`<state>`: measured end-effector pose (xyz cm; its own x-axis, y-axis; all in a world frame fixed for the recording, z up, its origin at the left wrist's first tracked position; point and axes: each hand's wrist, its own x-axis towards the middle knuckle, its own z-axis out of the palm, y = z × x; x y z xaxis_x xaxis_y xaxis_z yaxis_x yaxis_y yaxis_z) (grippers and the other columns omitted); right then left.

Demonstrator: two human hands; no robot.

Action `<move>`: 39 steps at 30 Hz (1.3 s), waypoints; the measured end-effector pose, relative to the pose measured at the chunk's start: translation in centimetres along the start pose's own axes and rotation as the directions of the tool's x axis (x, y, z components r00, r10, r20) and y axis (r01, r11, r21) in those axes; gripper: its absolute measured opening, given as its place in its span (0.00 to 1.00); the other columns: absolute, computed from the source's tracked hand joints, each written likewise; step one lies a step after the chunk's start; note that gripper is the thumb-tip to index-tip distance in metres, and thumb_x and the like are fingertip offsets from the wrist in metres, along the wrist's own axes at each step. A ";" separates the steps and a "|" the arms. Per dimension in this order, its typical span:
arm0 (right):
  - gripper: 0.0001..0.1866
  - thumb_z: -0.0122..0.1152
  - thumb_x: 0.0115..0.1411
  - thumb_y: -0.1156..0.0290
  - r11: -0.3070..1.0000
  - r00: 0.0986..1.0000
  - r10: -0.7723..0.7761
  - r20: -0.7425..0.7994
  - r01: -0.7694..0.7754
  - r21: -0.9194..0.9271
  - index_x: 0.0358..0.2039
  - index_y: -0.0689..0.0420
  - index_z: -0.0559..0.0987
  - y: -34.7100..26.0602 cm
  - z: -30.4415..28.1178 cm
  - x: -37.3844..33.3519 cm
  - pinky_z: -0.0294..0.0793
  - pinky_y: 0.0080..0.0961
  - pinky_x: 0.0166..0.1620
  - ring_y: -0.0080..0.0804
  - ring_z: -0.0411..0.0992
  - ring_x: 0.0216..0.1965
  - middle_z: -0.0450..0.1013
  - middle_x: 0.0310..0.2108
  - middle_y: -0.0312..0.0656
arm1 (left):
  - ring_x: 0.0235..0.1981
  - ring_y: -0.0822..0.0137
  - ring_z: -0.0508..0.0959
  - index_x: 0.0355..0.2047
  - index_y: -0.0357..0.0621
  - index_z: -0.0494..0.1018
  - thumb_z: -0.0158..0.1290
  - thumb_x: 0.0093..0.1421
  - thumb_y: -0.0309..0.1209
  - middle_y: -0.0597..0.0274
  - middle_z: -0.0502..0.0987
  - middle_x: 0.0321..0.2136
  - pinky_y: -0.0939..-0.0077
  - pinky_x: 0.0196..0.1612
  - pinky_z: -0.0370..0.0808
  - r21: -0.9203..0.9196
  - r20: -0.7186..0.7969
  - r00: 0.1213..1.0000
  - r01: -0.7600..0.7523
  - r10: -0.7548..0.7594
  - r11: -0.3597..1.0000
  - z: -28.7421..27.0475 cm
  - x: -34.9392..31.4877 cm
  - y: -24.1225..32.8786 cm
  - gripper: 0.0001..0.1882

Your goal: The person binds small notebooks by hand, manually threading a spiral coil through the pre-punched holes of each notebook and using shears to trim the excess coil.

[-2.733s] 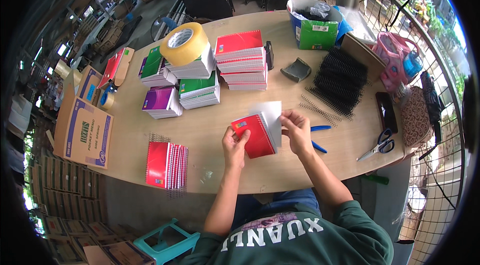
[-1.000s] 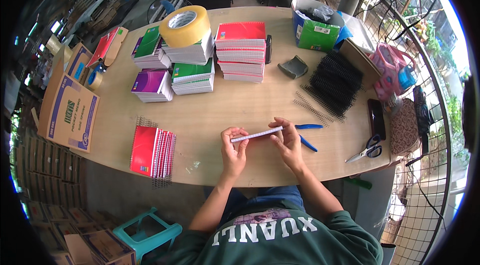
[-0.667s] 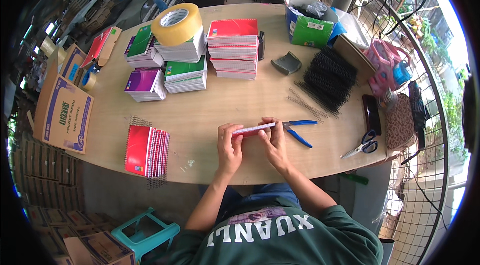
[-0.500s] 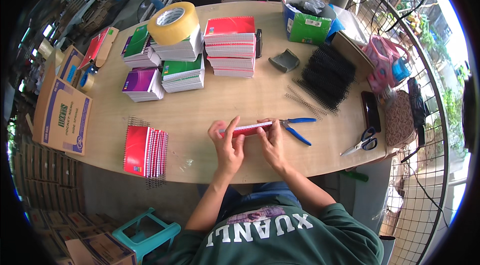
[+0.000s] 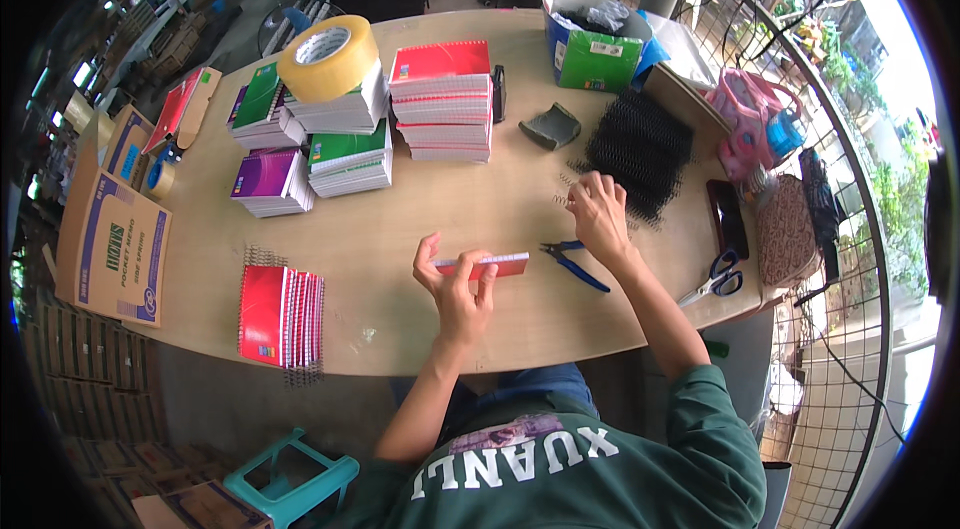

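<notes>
Your left hand (image 5: 458,297) has fingers and thumb closed around a red notebook (image 5: 508,268), spine edge up, its free end pointing toward your right side. Your right hand (image 5: 600,217) is bent, fingertips down at the loose wire coils (image 5: 562,199); can't make out whether it grips one. Black coil pile (image 5: 645,144) just beyond and right of that hand. Blue-handled pliers (image 5: 588,276) nearer you than the right hand, right of the notebook. Red notebook row (image 5: 265,314) well left of your left hand.

Left hand (image 5: 462,291) gripping red notebook (image 5: 510,267), right hand (image 5: 598,214) at black coils (image 5: 645,149)
</notes>
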<state>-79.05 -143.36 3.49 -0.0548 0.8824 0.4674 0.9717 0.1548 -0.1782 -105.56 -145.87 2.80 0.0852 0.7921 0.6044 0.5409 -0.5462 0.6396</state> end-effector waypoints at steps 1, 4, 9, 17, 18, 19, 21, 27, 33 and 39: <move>0.11 0.67 0.54 0.74 0.992 0.998 -0.059 0.036 0.055 0.112 0.40 0.57 0.80 -0.5 -0.7 0.1 0.69 0.40 0.45 0.44 0.70 0.42 0.71 0.39 0.43 | 0.60 0.45 0.57 0.36 0.48 0.80 0.62 0.61 0.39 0.40 0.56 0.61 0.51 0.60 0.58 -0.004 -0.009 1.000 0.012 -0.012 1.000 -0.2 -0.5 -0.1 0.10; 0.09 0.64 0.57 0.76 0.854 0.971 -0.159 0.179 0.044 0.518 0.40 0.59 0.81 -3.5 -4.2 0.3 0.74 0.38 0.41 0.42 0.74 0.37 0.75 0.35 0.44 | 0.60 0.45 0.56 0.35 0.47 0.79 0.62 0.61 0.41 0.40 0.55 0.61 0.50 0.60 0.58 -0.009 -0.022 0.999 0.032 -0.032 0.999 -0.2 -0.7 -0.4 0.12; 0.08 0.64 0.57 0.79 0.711 0.952 -0.213 0.218 -0.002 0.704 0.38 0.60 0.83 -5.7 -5.7 -0.1 0.77 0.36 0.39 0.40 0.77 0.38 0.78 0.36 0.43 | 0.60 0.45 0.57 0.35 0.47 0.79 0.62 0.60 0.42 0.41 0.55 0.61 0.50 0.60 0.58 0.006 0.006 0.999 0.038 -0.038 0.999 -0.3 -0.5 -0.3 0.13; 0.08 0.66 0.57 0.77 0.639 0.931 -0.229 0.286 -0.078 0.765 0.39 0.60 0.83 -5.1 -5.3 -0.5 0.77 0.34 0.39 0.41 0.77 0.37 0.78 0.37 0.44 | 0.60 0.46 0.57 0.34 0.47 0.80 0.63 0.60 0.42 0.41 0.56 0.61 0.50 0.60 0.58 -0.007 0.009 0.999 0.031 -0.031 0.999 -0.3 -0.3 -0.4 0.12; 0.09 0.66 0.58 0.77 0.641 0.915 -0.235 0.329 -0.108 0.759 0.40 0.60 0.82 -5.2 -5.5 -0.4 0.77 0.34 0.39 0.41 0.78 0.37 0.78 0.37 0.44 | 0.60 0.45 0.57 0.34 0.47 0.80 0.63 0.60 0.41 0.41 0.56 0.61 0.50 0.60 0.58 -0.005 0.012 0.999 0.036 -0.036 0.999 -0.3 -0.3 -0.4 0.12; 0.10 0.66 0.58 0.76 0.659 0.909 -0.240 0.341 -0.106 0.745 0.41 0.60 0.81 -5.4 -5.8 -0.3 0.77 0.35 0.39 0.42 0.78 0.36 0.78 0.37 0.45 | 0.60 0.45 0.57 0.35 0.47 0.80 0.63 0.60 0.41 0.41 0.56 0.61 0.50 0.60 0.58 -0.002 0.016 0.999 0.041 -0.041 0.999 -0.4 -0.3 -0.3 0.12; 0.12 0.67 0.58 0.74 0.693 0.897 -0.247 0.365 -0.100 0.714 0.43 0.60 0.80 -6.1 -6.7 0.0 0.77 0.36 0.39 0.44 0.78 0.35 0.77 0.37 0.47 | 0.61 0.45 0.57 0.35 0.47 0.79 0.63 0.60 0.41 0.40 0.56 0.61 0.50 0.60 0.58 0.000 0.019 0.999 0.044 -0.044 0.999 -0.4 -0.3 -0.3 0.12; 0.12 0.67 0.58 0.70 0.795 0.947 -0.216 0.238 0.030 0.605 0.41 0.59 0.77 -8.0 -6.1 -0.5 0.77 0.39 0.38 0.47 0.77 0.35 0.75 0.37 0.48 | 0.61 0.44 0.56 0.35 0.46 0.79 0.63 0.61 0.41 0.39 0.55 0.61 0.49 0.61 0.57 -0.001 0.026 0.999 0.043 -0.043 0.999 -0.4 -0.3 -0.1 0.12; 0.12 0.66 0.57 0.67 0.878 0.943 -0.252 0.216 0.129 0.460 0.41 0.55 0.78 -7.5 -4.4 -1.5 0.76 0.38 0.41 0.45 0.73 0.43 0.71 0.48 0.43 | 0.61 0.44 0.56 0.35 0.46 0.79 0.63 0.61 0.39 0.39 0.55 0.62 0.49 0.61 0.57 -0.012 0.023 0.999 0.035 -0.035 0.999 -0.4 -0.3 -0.2 0.11; 0.22 0.64 0.59 0.49 0.935 0.944 -0.306 0.121 0.274 0.224 0.47 0.49 0.82 -5.6 -3.6 2.3 0.54 0.62 0.64 0.56 0.55 0.66 0.65 0.59 0.50 | 0.60 0.45 0.57 0.34 0.47 0.79 0.64 0.59 0.40 0.41 0.56 0.59 0.49 0.60 0.58 -0.028 0.040 0.999 0.029 -0.028 0.999 -0.9 -0.4 -0.5 0.11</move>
<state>-83.81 -143.80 8.73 -0.3768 0.8396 0.3912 0.8424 0.4862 -0.2321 -106.58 -146.18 2.65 0.1033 0.8173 0.5669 0.5196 -0.5304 0.6699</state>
